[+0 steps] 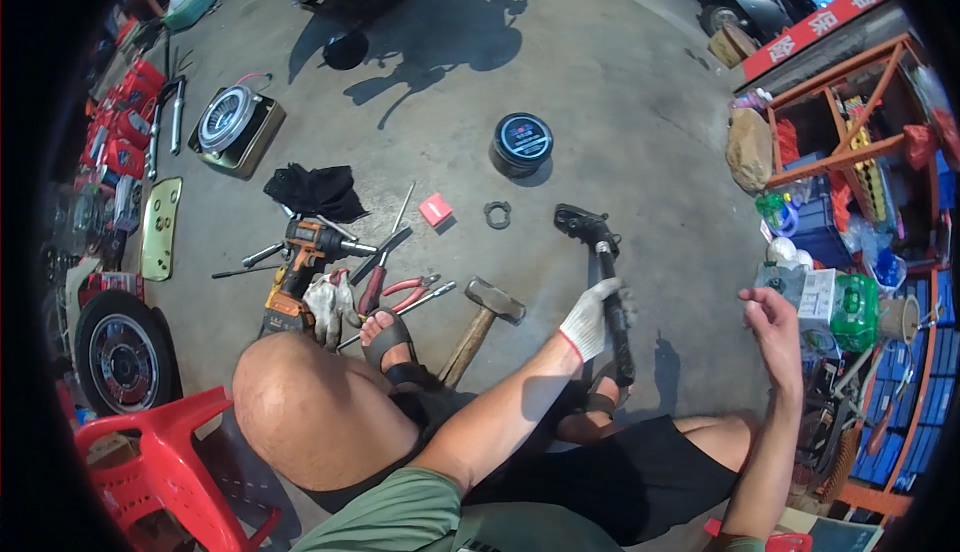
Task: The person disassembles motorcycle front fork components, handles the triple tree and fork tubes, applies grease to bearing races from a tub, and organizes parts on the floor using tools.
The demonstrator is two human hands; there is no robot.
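My left hand, in a white knit glove, is wrapped round a black fork leg. The leg stands tilted, its cast bracket end pointing away from me and a short silver rod showing below the bracket. My right hand is bare and raised to the right, fingers loosely bent and apart, with nothing visible in it. A hammer with a wooden handle lies left of the gloved hand. Beyond it on the floor are a dark ring-shaped part, a small red box and a black round tub.
By my left knee lie an orange cordless impact wrench, a white glove, red-handled pliers and a black cloth. A red plastic chair and a wheel stand left. An orange shelf with bottles lines the right.
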